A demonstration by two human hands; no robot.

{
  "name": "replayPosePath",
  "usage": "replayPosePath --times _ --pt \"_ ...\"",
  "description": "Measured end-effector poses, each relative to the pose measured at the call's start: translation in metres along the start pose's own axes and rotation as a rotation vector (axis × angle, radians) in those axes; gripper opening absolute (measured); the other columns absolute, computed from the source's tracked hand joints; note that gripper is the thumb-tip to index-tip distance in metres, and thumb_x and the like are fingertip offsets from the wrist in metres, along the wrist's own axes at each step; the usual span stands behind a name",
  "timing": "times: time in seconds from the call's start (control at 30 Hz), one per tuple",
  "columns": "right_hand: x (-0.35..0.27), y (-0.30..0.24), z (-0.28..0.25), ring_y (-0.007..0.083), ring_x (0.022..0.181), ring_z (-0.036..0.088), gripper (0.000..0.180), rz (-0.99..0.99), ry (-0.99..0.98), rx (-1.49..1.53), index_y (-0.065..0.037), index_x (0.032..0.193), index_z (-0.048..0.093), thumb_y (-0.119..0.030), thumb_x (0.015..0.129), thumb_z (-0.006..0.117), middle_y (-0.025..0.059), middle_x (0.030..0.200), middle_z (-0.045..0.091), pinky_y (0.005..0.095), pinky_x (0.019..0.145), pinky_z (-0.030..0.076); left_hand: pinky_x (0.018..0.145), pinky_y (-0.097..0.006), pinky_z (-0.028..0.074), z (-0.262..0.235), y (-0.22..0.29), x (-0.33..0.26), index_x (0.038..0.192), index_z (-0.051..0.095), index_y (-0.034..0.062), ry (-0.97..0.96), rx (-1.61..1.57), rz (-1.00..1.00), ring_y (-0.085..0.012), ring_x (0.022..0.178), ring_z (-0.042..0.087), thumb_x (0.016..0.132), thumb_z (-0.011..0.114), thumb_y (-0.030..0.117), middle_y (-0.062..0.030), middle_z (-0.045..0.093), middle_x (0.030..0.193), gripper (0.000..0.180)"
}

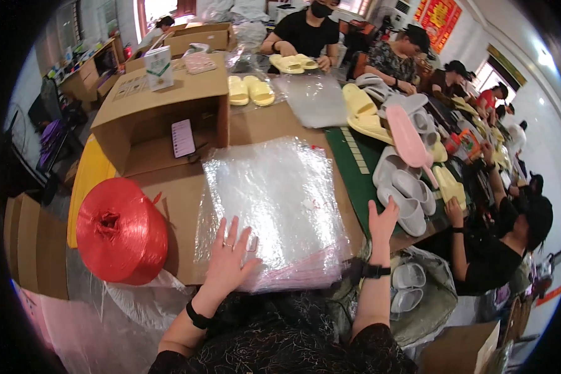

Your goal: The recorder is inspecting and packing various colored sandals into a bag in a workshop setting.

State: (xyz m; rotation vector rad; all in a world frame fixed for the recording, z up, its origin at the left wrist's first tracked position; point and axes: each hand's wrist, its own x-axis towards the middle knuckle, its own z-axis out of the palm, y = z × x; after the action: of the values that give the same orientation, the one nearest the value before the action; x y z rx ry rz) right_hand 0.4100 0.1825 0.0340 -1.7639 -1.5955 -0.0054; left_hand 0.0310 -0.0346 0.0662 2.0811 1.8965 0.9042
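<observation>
A stack of clear plastic bags [274,187] lies on the cardboard-covered table in front of me, its near edges pinkish. My left hand [229,262] rests on the near left part of the stack, fingers spread and gripping nothing. Out to the right, my right hand [383,223] is raised with thumb and fingers apart, holding nothing. It is nearest to the grey slippers [408,209], which lie on the green conveyor belt [346,165]; from this view I cannot tell whether it touches them.
A large red roll of plastic twine [121,230] sits at the left. Behind it, an open cardboard box [162,118] holds a phone [182,138]. Yellow slippers [260,92] and a pink scoop-shaped piece [411,138] lie farther off. Co-workers handle slippers across the table and along the right.
</observation>
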Motion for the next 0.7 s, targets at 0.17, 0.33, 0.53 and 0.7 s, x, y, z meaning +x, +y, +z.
replayPosePath --times 0.17,0.33,0.53,0.7 --pt "0.039 0.053 -0.014 0.0442 0.113 0.059 0.078 0.345 -0.196 -0.504 0.007 0.135 0.047 -0.057 0.093 0.057 0.0266 0.134 0.050 0.0505 0.093 0.050 0.116 -0.062 0.020 0.033 -0.027 -0.010 0.143 0.051 0.0164 -0.157 0.141 0.062 -0.0465 0.146 0.020 0.085 0.068 0.050 -0.0180 0.032 0.158 0.069" --pt "0.013 0.069 -0.019 0.0435 0.099 0.065 0.069 0.341 0.042 -0.531 0.007 0.113 0.061 -0.058 0.099 0.045 0.0252 0.122 0.055 0.0509 0.086 0.053 0.117 -0.058 0.019 0.033 -0.034 -0.014 0.142 0.053 0.0167 -0.119 0.108 0.064 -0.0421 0.147 0.023 0.086 0.066 0.053 -0.0141 0.035 0.157 0.068" --pt "-0.029 0.078 -0.048 0.0416 0.094 0.060 0.026 0.291 0.173 -0.285 0.004 0.095 0.057 -0.022 0.094 0.061 0.0222 0.107 0.055 0.0478 0.080 0.051 0.118 -0.056 0.018 0.029 -0.030 -0.014 0.142 0.053 0.0164 -0.111 0.119 0.060 -0.0414 0.147 0.023 0.088 0.066 0.052 -0.0133 0.035 0.158 0.066" --pt "-0.031 0.077 -0.057 0.0349 0.091 0.058 0.027 0.054 0.412 -0.007 0.005 0.112 0.059 0.002 0.086 0.056 0.0180 0.108 0.055 0.0424 0.079 0.048 0.117 -0.057 0.020 0.030 -0.031 -0.015 0.141 0.054 0.0172 -0.084 0.117 0.060 -0.0416 0.146 0.024 0.087 0.066 0.051 -0.0141 0.038 0.155 0.065"
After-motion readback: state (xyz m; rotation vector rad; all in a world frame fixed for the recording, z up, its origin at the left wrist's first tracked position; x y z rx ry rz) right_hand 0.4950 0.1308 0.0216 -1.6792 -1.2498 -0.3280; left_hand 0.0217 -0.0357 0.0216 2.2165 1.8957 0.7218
